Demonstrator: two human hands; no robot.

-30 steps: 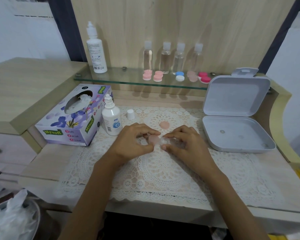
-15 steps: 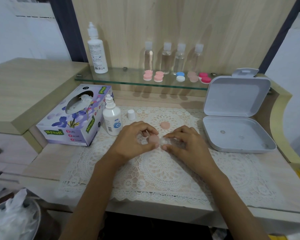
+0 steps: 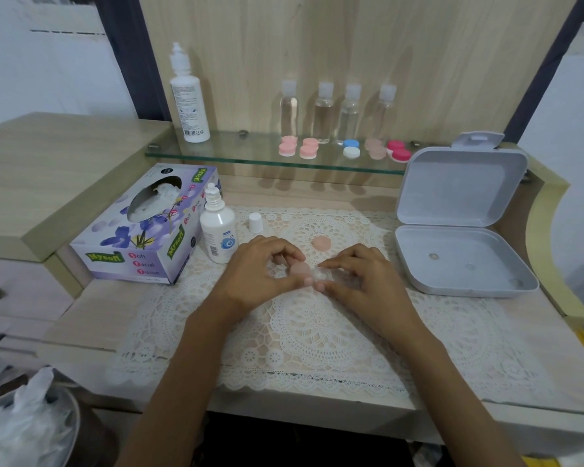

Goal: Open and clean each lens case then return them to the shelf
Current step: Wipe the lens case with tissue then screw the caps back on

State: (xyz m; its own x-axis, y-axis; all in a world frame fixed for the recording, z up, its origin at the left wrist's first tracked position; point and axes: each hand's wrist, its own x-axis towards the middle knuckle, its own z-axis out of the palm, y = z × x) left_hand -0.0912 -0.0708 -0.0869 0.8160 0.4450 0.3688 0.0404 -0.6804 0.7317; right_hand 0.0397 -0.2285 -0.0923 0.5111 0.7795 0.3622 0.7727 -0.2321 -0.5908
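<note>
Both hands meet at the middle of the frame over the lace mat point(image 3: 317, 332) on the tabletop point(image 3: 91, 318). The left hand point(image 3: 260, 276) curls its thumb and forefinger round the pink-capped end of a small lens case point(image 3: 301, 269). The right hand point(image 3: 361, 281) pinches the case's clear, uncapped end between thumb and fingertips. Whether the case touches the mat I cannot tell.

At lower left lies a crumpled plastic bag point(image 3: 21, 423). Left of the hands stands a tissue box point(image 3: 142, 237), with a small white bottle point(image 3: 217, 230) just beside it and a small white cap point(image 3: 255, 222) near that. A loose pink cap point(image 3: 321, 243) lies on the mat just behind the hands.

Above, the glass shelf point(image 3: 243, 153) carries a tall white bottle point(image 3: 186, 99) at its left. Further right stand four clear bottles point(image 3: 324, 111) with five other lens cases point(image 3: 309, 150) in front of them. At right an open grey box point(image 3: 459, 264) rests on the tabletop, lid upright.
</note>
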